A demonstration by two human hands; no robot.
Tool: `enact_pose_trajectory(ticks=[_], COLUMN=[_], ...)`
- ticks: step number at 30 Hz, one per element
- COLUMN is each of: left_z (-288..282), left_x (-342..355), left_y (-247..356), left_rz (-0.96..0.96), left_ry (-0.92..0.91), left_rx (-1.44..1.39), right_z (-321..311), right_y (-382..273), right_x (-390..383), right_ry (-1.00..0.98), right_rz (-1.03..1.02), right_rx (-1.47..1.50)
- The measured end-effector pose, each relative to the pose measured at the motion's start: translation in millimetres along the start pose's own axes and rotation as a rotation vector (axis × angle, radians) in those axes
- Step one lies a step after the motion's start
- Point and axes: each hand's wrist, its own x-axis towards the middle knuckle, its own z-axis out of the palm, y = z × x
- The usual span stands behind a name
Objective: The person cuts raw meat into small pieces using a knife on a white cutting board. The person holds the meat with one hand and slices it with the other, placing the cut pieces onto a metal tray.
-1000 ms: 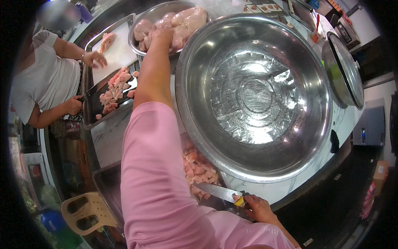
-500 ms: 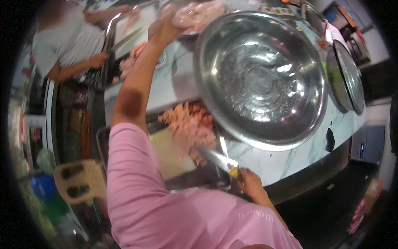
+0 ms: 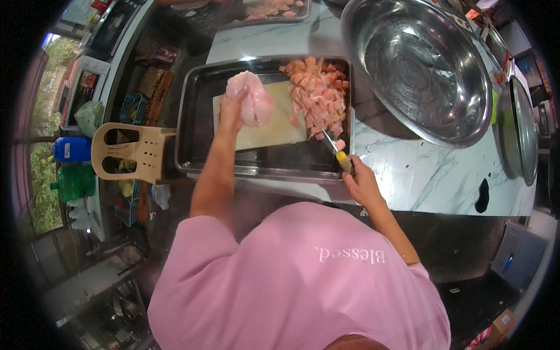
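My left hand [image 3: 234,111] grips a large pale pink piece of raw chicken breast [image 3: 256,104] over the left part of a cream cutting board [image 3: 271,135]. The board lies inside a dark rectangular metal tray [image 3: 201,157]. In my right hand [image 3: 360,179] is a knife [image 3: 343,158] with a yellowish handle, its blade pointing up and left over the diced meat. A heap of pink raw chicken cubes [image 3: 319,87] fills the tray's right side and touches the board's edge. One cube [image 3: 340,144] lies by the blade near the handle.
A big shiny steel basin [image 3: 420,64] stands on the marble-patterned table [image 3: 396,175], right of the tray. Farther right is a lidded pot [image 3: 521,131]. Another tray of cut meat [image 3: 271,10] sits at the far side. A beige plastic chair [image 3: 137,153] stands at the left.
My left hand has come back from the meat container at the far side, bringing the chicken breast over the board. My right hand still holds the knife. The head view has shifted.
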Motion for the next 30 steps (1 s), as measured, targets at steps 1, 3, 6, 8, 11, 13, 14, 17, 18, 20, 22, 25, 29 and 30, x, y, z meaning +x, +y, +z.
enact_pose_trajectory(ticks=[1,3,6,8,11,13,14,17,18,20,22,25,29,30], left_z=[-9,-36,-61,-51,-64,-59,-56,-58,-55,-51,-56,-62,-57,-58], left_x=[-5,-6,3,-6,3,3,1,3,1,0,4,7,-4,0], left_y=[-20,-62,-93,-80,-86,-82,-76,-75,-71,-63,-64,-71,-61,-65], left_rz=[-0.048,-0.090,-0.074,-0.073,-0.070,-0.118,-0.141,-0.092,-0.078,-0.053,-0.075,-0.019,0.066,0.055], left_ry=[0.042,0.105,0.133,0.123,0.173,0.121,0.097,0.101,0.082,0.039,0.014,-0.034,-0.078,-0.092], left_rx=[-0.010,0.156,0.525,0.560,0.652,0.684,0.701,0.754,0.770,0.810,0.787,0.776,0.859,0.860], right_z=[6,20,44,63,92,111,119,134,136,139,140,151,176,185], right_y=[-3,-22,-39,-47,-60,-69,-73,-85,-87,-93,-101,-98,-87,-85], right_x=[5,9,18,25,36,41,44,50,50,51,47,58,126,146], right_ry=[0.013,-0.016,-0.047,-0.053,-0.065,-0.054,-0.066,-0.115,-0.127,-0.150,-0.177,-0.203,-0.136,-0.112], right_rz=[-0.057,-0.037,-0.052,-0.075,-0.076,-0.046,-0.032,0.010,0.029,0.092,0.160,0.125,0.010,-0.015], right_rx=[-0.037,-0.039,-0.032,-0.052,-0.100,-0.153,-0.173,-0.251,-0.285,-0.326,-0.347,-0.395,-0.376,-0.337])
